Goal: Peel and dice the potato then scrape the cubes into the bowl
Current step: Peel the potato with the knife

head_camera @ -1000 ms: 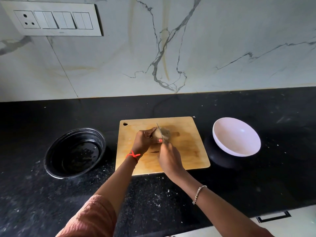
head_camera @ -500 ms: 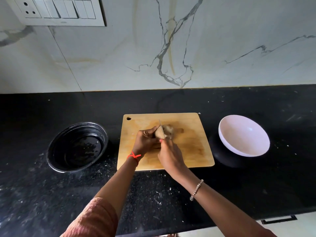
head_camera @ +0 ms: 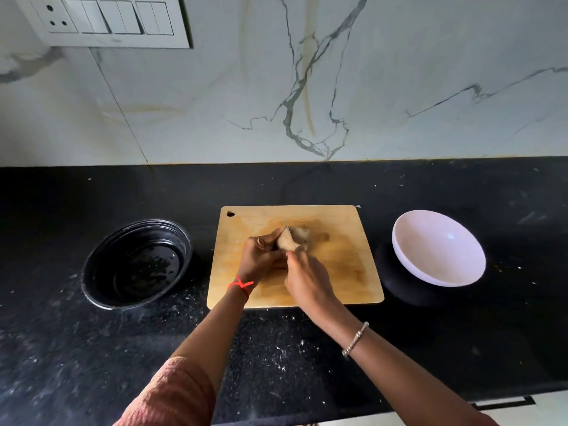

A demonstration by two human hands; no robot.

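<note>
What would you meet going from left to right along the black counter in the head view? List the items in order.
black bowl → wooden cutting board → white bowl

Black round container (head_camera: pixel 136 264) on black countertop (head_camera: pixel 430 348), switch panel (head_camera: pixel 107 21) on marble wall (head_camera: pixel 399 72)

white bowl (head_camera: pixel 439 250) right of board (head_camera: pixel 344 272), black bowl (head_camera: pixel 135 265) left; counter (head_camera: pixel 307 186) strips between.
</note>
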